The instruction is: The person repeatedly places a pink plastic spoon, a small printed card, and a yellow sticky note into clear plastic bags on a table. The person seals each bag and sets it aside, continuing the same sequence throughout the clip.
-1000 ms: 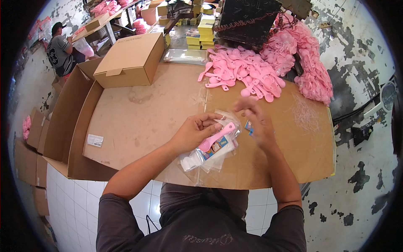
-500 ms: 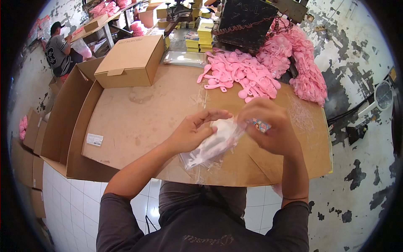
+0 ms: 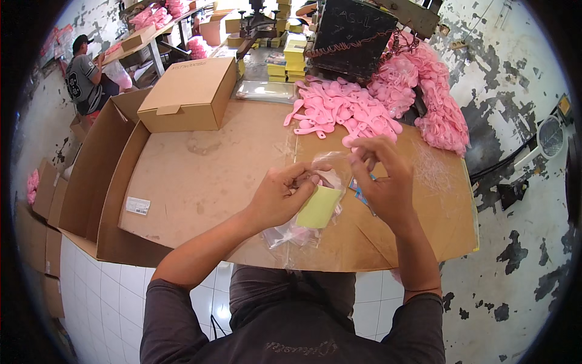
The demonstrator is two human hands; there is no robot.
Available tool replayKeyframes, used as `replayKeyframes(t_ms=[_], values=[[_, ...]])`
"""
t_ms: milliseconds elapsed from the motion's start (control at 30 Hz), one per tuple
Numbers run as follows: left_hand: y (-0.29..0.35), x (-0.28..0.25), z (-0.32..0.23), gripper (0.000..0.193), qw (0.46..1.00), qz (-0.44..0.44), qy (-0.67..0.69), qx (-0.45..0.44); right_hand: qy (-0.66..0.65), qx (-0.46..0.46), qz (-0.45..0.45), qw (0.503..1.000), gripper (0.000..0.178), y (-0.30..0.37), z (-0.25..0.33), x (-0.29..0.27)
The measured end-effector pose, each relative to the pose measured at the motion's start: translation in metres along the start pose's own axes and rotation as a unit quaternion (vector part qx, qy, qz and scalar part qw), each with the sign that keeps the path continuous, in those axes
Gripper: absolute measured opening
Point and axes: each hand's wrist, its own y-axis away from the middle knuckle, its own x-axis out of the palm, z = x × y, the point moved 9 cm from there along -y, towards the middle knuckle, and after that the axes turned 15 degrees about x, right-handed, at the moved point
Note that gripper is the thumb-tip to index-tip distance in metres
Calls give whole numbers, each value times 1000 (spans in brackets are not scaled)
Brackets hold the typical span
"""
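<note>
My left hand (image 3: 280, 193) pinches a clear plastic bag (image 3: 329, 161) between thumb and fingers above the cardboard. A pale yellow card (image 3: 319, 207) hangs below the thumb, against the bag; whether it is fully inside I cannot tell. More clear bags (image 3: 280, 236) lie flat underneath. Just right of the bag's upper end is my right hand (image 3: 383, 176), its fingers curled and thumb tip close to them; what they pinch, if anything, I cannot make out. Beneath that hand lie small blue printed cards (image 3: 359, 193), partly covered. Beyond it spreads a heap of pink plastic spoons (image 3: 345, 106).
A closed cardboard box (image 3: 182, 97) stands at the far left, beside a long open carton (image 3: 100, 176). Bagged pink spoons (image 3: 445, 103) pile up at the back right by a black box (image 3: 351, 39). Yellow card stacks (image 3: 295, 54) stand behind. A person (image 3: 85, 79) works far left.
The yellow card now shows at the bag under my left thumb. My right hand has drawn slightly up and away from the printed card, which now lies below it.
</note>
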Motion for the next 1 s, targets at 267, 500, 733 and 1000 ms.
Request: replayKeyframes(t_ms=[267, 500, 733, 1000], values=[[6, -3, -3, 35, 999, -27, -26, 13, 196, -178, -17, 964, 27, 18, 34, 28], [4, -3, -22, 39, 970, 3, -231, 81, 249, -222, 16, 943, 25, 18, 35, 47], [3, 2, -17, 44, 962, 31, -259, 84, 266, -246, 49, 931, 24, 20, 24, 56], [1, 7, -8, 48, 970, 64, -230, 45, 143, -60, 17, 988, 12, -9, -27, 20]])
